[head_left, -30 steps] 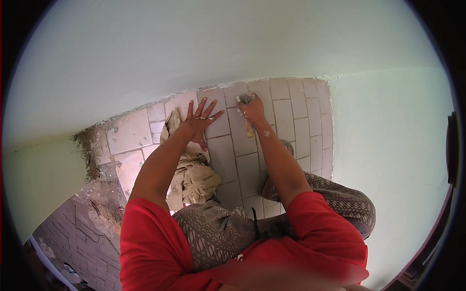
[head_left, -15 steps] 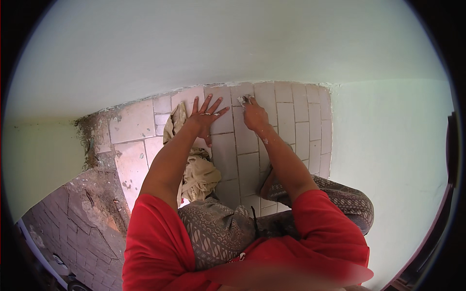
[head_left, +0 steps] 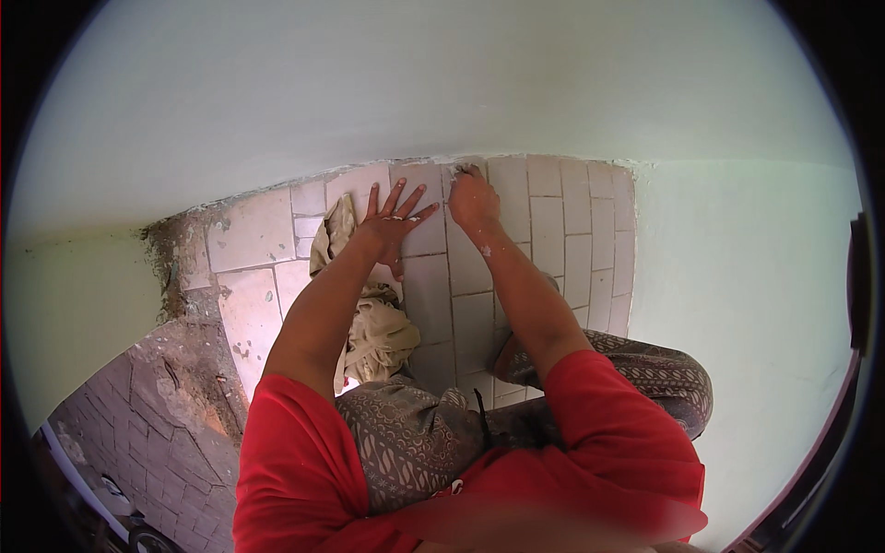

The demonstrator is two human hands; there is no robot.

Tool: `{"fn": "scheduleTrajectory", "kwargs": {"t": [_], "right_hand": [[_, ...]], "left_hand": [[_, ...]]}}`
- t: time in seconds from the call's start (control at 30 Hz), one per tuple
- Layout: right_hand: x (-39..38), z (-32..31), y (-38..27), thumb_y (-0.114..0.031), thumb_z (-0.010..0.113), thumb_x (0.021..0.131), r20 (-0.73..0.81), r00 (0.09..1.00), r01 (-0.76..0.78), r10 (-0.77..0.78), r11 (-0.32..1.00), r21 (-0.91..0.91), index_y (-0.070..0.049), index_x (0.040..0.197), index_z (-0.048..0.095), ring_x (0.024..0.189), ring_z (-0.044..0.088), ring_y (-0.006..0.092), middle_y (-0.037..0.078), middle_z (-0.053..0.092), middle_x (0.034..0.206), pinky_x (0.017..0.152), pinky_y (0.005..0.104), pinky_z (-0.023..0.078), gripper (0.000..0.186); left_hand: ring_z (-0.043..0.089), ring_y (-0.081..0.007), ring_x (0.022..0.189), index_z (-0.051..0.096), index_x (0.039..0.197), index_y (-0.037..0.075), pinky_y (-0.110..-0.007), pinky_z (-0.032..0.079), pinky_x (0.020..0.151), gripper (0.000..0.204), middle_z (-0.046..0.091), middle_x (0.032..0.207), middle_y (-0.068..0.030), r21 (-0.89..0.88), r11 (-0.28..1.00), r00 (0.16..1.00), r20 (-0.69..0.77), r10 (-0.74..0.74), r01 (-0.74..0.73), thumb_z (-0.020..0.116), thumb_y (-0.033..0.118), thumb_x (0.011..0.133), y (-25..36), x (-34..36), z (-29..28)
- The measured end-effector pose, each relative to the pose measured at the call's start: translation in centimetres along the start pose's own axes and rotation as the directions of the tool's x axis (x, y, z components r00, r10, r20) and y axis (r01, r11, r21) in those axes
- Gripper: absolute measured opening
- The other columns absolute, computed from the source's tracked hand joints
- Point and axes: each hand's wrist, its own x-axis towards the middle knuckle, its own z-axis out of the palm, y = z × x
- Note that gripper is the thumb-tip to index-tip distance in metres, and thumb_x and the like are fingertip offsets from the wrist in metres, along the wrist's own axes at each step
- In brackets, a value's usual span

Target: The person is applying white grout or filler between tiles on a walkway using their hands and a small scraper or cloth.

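Right hand (head_left: 474, 198) closer to wall (head_left: 442, 92), curled round scraper (head_left: 464, 170) at its fingertips, left hand (head_left: 387, 229) spread

Front wall (head_left: 442, 83) ahead; side wall (head_left: 737, 276) right. On floor tiles (head_left: 426, 295): left hand (head_left: 392, 229), right hand (head_left: 474, 198) to its right, cloth (head_left: 382, 339) behind the left hand.

A small tool (head_left: 464, 170) sits clasped in the right hand (head_left: 475, 197), which covers most of it; only a greyish end with whitish smears shows beyond the fingers, close to the foot of the pale wall (head_left: 442, 83). Whether that end touches the wall cannot be told. The tiled floor (head_left: 475, 327) spreads out from the wall: flat, rectangular, pinkish-grey tiles with darker joints, a few blotched, meeting the wall along a rough, whitish seam.
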Motion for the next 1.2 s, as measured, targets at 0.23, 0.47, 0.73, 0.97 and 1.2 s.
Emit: {"fn": "scheduleTrajectory", "kwargs": {"t": [0.23,0.47,0.73,0.97,1.2], "right_hand": [[0.1,-0.5,-0.3,-0.011,0.054,0.095,0.077,0.997,-0.007,0.013,0.997,-0.076,-0.002,0.113,0.07,0.113,0.066,0.0412,0.017,0.062,0.133,0.095,0.0514,0.054,0.026],[1.0,-0.8,-0.3,-0.01,0.053,0.094,0.099,0.994,0.055,-0.04,0.988,-0.147,-0.001,0.109,0.071,0.108,0.068,0.0405,0.018,0.063,0.128,0.092,0.0489,0.057,0.025],[1.3,-1.8,-0.7,-0.011,0.056,0.093,0.143,0.989,0.071,-0.048,0.985,-0.158,-0.001,0.114,0.069,0.11,0.067,0.0409,0.02,0.061,0.131,0.094,0.0481,0.056,0.026],[-1.1,3.6,7.3,-0.019,0.066,0.092,-0.342,0.939,0.16,-0.032,0.921,0.355,0.004,0.118,0.063,0.106,0.066,0.0473,0.028,0.065,0.116,0.091,0.0498,0.054,0.035],[0.3,4.0,4.5,-0.024,0.063,0.096,-0.162,0.909,-0.236,0.385,0.794,0.56,0.006,0.115,0.062,0.11,0.062,0.0477,0.03,0.065,0.117,0.093,0.052,0.05,0.035]], "left_hand": [[-0.014,-0.0354,0.157,-0.001,0.164,0.036,-0.069,-0.005,0.119,0.159,-0.011,0.172,-0.0041,0.02,0.999,0.999,-0.007,-0.033,0.033,0.098,0.051,0.042,0.3,0.2,0.3],[-0.016,-0.0381,0.156,-0.001,0.165,0.034,-0.071,-0.006,0.118,0.161,-0.011,0.172,-0.0068,-0.021,1.0,1.0,-0.027,-0.013,0.012,0.099,0.047,0.039,0.1,0.4,0.9],[-0.018,-0.0385,0.156,-0.003,0.164,0.036,-0.073,-0.003,0.118,0.16,-0.014,0.172,-0.008,-0.008,0.999,0.998,-0.045,-0.032,0.032,0.099,0.047,0.041,0.6,0.2,1.3],[-0.016,-0.035,0.157,-0.004,0.163,0.04,-0.075,-0.003,0.116,0.158,-0.014,0.172,-0.0077,-0.047,0.998,0.997,-0.053,-0.052,0.05,0.099,0.047,0.043,2.1,1.2,0.2],[-0.018,-0.0371,0.156,-0.004,0.163,0.039,-0.076,-0.001,0.115,0.16,-0.018,0.171,-0.0098,-0.063,0.996,0.998,-0.015,-0.064,0.063,0.099,0.047,0.042,1.3,0.3,1.0]]}}
